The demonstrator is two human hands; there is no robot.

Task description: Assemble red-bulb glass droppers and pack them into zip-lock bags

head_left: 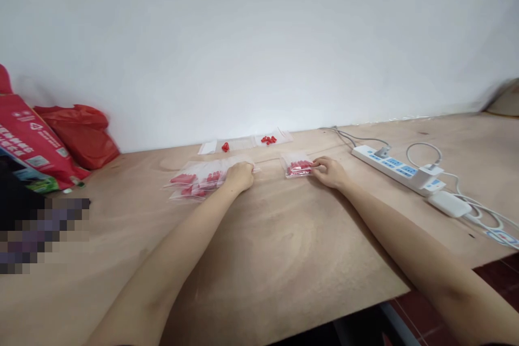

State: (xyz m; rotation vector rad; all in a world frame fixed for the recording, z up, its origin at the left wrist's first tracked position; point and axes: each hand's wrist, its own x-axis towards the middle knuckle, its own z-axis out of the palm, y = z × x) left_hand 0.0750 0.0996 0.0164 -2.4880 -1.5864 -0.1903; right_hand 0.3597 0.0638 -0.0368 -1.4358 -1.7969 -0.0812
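My right hand [329, 172] pinches the right edge of a small clear plastic bag [299, 166] with red pieces inside, which lies on the wooden table. To its left, my left hand [240, 175] is closed, its fingers curled over the right end of another clear plastic bag [214, 177] that also contains red pieces. That bag is part of a loose, overlapping group; a further bag of red pieces [183, 179] lies at the group's left side. The left fingertips are partly hidden.
Near the wall, loose red pieces [268, 140] and a red clump [225, 147] rest on clear bags. A white power strip [395, 167] with plugs, an adapter [449, 204] and cables occupies the right. Red bags [79, 132] stand at the left.
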